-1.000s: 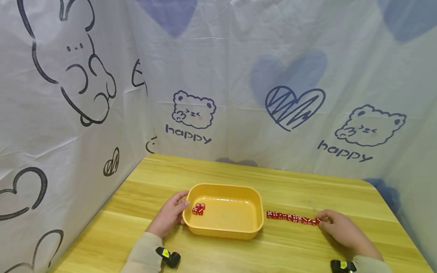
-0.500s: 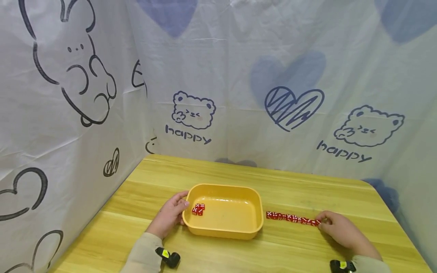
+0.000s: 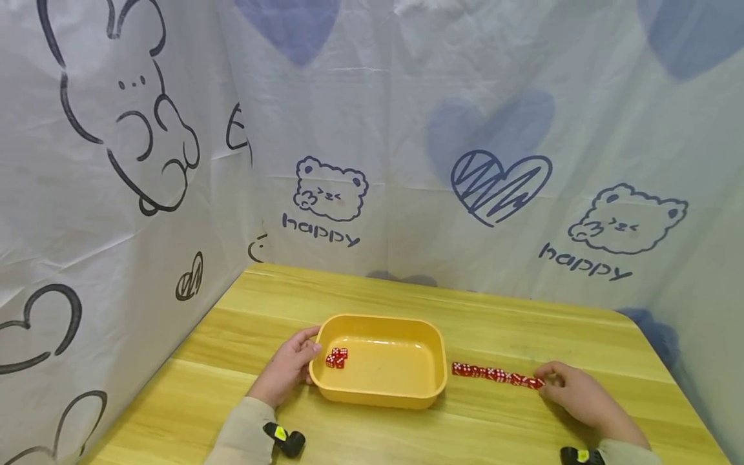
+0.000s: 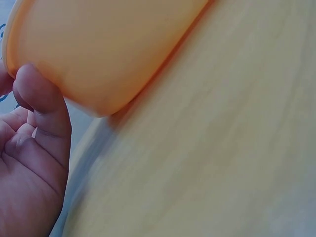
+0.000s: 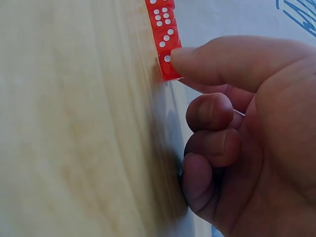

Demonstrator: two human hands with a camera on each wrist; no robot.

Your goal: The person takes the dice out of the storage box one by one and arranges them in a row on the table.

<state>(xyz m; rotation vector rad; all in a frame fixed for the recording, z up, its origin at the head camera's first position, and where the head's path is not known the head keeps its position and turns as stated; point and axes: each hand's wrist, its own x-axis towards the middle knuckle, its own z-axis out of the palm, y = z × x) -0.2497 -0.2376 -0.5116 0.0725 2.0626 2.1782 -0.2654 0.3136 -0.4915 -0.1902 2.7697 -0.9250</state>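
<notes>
A shallow yellow plastic tub (image 3: 378,398) stands on the table, with several red dice (image 3: 337,358) grouped at its left end. My left hand (image 3: 285,365) grips the tub's left side, the thumb at the rim in the left wrist view. To the right of the tub, a straight row of red dice (image 3: 494,374) with white pips lies end to end on the tabletop. My right hand (image 3: 581,394) pinches the die (image 5: 170,64) at the row's right end between thumb and index finger. Its other fingers curl towards the palm in the right wrist view.
The wood-grain table (image 3: 494,433) meets white cloth at the back and left. Printed bears and hearts cover the back cloth (image 3: 401,226). Each wrist carries a small black camera; the left one (image 3: 285,440) shows fully.
The left hand and the tub keep their places. The right thumb and index finger shift slightly at the row's end, and the end die shows a little more between them.
</notes>
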